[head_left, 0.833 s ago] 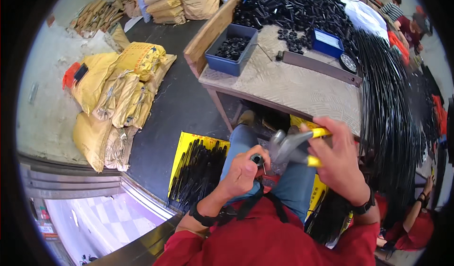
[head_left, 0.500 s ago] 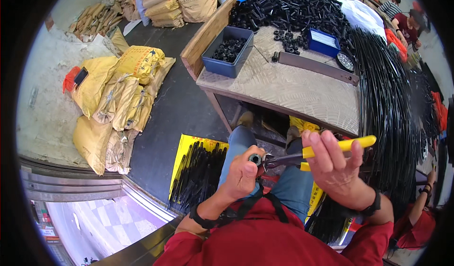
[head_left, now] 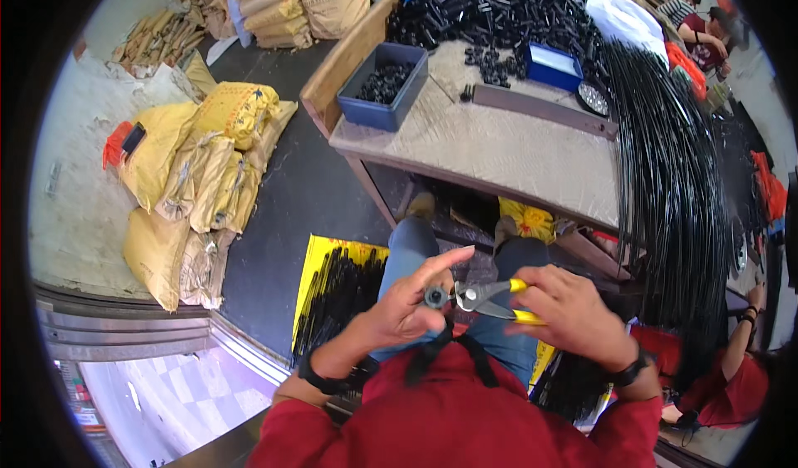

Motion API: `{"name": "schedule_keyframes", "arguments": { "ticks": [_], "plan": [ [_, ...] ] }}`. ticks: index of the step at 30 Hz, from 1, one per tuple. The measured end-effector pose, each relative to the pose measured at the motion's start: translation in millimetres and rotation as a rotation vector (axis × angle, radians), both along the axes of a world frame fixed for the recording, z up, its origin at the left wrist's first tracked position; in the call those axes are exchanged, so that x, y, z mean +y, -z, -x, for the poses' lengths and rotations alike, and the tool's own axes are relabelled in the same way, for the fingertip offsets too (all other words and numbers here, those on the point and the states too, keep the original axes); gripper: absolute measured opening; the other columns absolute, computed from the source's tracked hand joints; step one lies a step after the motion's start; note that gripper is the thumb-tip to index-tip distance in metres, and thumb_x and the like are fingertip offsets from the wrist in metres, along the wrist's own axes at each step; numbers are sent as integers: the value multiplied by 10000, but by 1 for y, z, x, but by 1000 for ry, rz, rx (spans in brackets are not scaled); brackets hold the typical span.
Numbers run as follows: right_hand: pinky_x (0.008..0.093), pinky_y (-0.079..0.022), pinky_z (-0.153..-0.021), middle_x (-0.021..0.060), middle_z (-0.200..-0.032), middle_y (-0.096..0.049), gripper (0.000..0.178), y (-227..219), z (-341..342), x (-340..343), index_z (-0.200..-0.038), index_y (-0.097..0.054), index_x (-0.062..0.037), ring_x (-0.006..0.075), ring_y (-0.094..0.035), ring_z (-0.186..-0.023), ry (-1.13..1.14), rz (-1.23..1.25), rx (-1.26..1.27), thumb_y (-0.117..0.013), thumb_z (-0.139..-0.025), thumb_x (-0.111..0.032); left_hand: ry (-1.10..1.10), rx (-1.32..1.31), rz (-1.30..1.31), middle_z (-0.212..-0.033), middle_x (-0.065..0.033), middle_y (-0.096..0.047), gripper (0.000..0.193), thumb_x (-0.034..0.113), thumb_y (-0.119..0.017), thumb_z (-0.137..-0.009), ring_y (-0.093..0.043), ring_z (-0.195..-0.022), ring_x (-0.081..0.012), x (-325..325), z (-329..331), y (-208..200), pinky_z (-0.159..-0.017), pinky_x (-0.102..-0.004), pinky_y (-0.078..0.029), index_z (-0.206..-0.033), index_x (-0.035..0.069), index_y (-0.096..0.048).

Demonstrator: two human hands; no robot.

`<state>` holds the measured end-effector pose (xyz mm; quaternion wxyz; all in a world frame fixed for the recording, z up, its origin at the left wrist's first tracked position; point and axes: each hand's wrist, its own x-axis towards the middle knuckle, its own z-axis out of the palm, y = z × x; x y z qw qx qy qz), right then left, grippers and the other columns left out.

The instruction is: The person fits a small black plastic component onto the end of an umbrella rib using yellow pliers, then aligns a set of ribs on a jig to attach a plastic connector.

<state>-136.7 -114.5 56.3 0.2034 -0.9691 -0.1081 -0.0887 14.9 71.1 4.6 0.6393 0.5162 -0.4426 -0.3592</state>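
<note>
Above my lap, my left hand point(head_left: 401, 306) holds a short black tubular part point(head_left: 435, 297), its round open end facing up. The index finger of that hand stretches out past the part. From the right, my right hand point(head_left: 573, 312) grips a pair of pincers point(head_left: 475, 295) by their yellow handles, which stand somewhat apart. The metal jaws reach the side of the black part. Whether they bite on it is too small to tell.
A worktable point(head_left: 499, 148) ahead bears a heap of black parts point(head_left: 499, 19), a grey-blue bin point(head_left: 370, 115), a blue box point(head_left: 554, 67) and a metal bar point(head_left: 540, 110). Long black strips point(head_left: 665, 152) hang at right. Black rods point(head_left: 337, 298) and yellow sacks point(head_left: 241, 115) lie left. A co-worker point(head_left: 731, 385) sits right.
My right hand has lowered and closed round the handles, and the pincers have turned so their flat side shows. My left index finger has straightened out. The view has shifted slightly.
</note>
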Motion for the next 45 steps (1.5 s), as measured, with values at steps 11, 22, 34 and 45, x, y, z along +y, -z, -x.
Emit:
{"name": "schedule_keyframes", "arguments": {
  "ticks": [11,22,34,45],
  "plan": [
    [339,-463,-525,118,-810,-567,477,-5,12,-1,-1094,-438,-33,303,-589,-625,58,118,-52,-657,-774,-310,45,-304,53,-1111,-140,-560,564,267,-717,-703,-582,-974,-262,1,5,10,-807,-329,-460,-1155,24,-482],
    [322,-467,-638,95,-959,-552,479,-11,30,5,-1172,-434,-52,235,-583,-815,79,237,89,-626,-764,-212,203,-321,68,-1106,-132,-570,645,251,-748,-656,-594,-937,-303,1,3,15,-786,-335,-469,-1191,33,-460],
    [318,-486,-640,81,-1085,-524,438,-15,23,-17,-1096,-515,-62,228,-594,-784,-101,-191,340,-683,-733,-241,279,-322,110,-1096,-140,-561,581,277,-714,-706,-586,-914,-266,-6,-3,14,-763,-327,-462,-1172,32,-469],
    [410,-392,-822,105,-1100,-475,471,12,4,1,-1024,-546,-75,253,-504,-922,114,201,58,-665,-571,-120,0,-158,-32,-872,-94,-542,463,352,-569,-846,-555,-770,-153,-4,8,15,-646,-280,-431,-1144,28,-427]
  ]
}}
